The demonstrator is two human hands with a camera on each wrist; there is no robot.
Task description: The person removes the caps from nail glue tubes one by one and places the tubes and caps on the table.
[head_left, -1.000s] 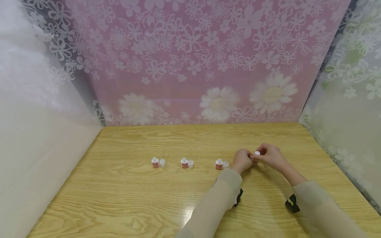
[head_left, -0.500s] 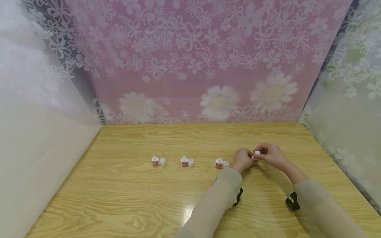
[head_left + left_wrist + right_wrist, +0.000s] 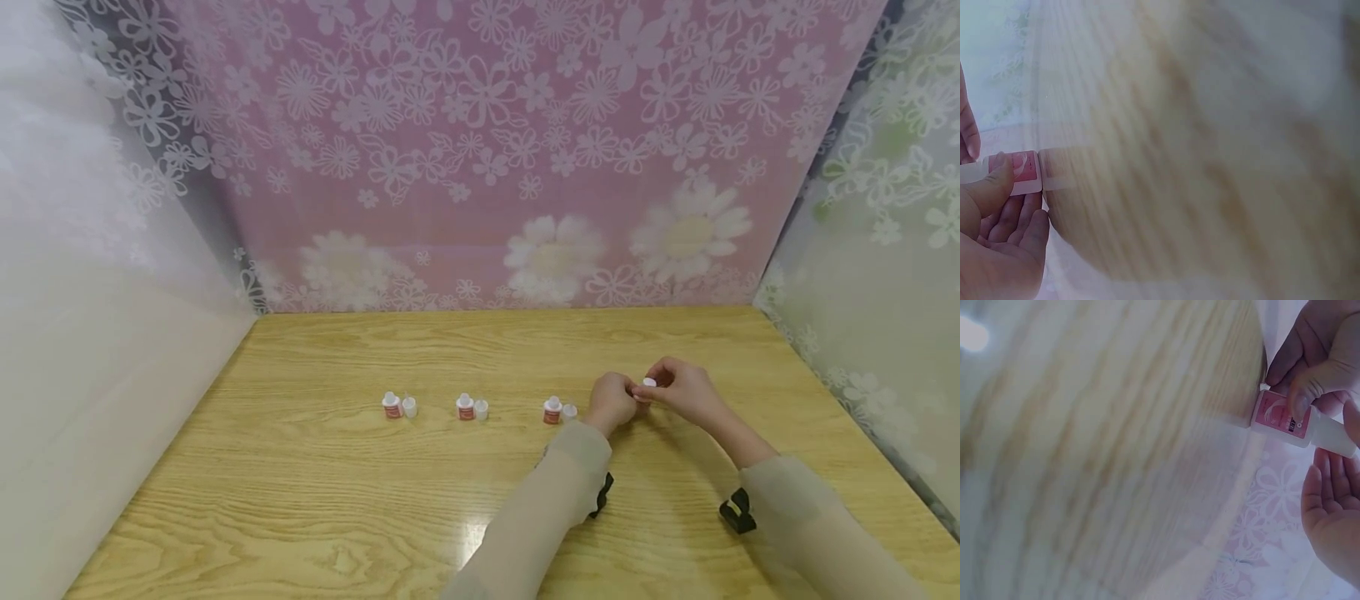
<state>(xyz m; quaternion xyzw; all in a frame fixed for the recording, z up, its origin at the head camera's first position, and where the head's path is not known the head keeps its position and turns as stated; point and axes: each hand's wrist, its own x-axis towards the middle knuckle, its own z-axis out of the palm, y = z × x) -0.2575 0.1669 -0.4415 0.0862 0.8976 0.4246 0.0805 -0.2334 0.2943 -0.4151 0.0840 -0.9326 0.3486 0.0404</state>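
Observation:
Near the right of the table my left hand (image 3: 613,400) grips a small white bottle (image 3: 1285,419) with a pink-red label, its thumb lying across the label. At the bottle's top, my right hand (image 3: 686,393) pinches the tapered white cap (image 3: 1333,436), which sits on the neck. The bottle's base is close over or at the tabletop in the right wrist view. Just left of my left hand stands an uncapped bottle (image 3: 552,412) of the same kind, with an upturned white cap (image 3: 570,412) beside it, partly behind my sleeve.
Farther left stand two more uncapped bottles, the middle one (image 3: 466,408) and the leftmost one (image 3: 392,407), each with an upturned cap to its right. The wood-grain table (image 3: 300,500) ends at a pink flowered curtain (image 3: 480,167), with pale sheets on both sides.
My right fingers have shifted slightly around the cap, and its tilt has varied a little. My left hand and the standing bottles keep their places.

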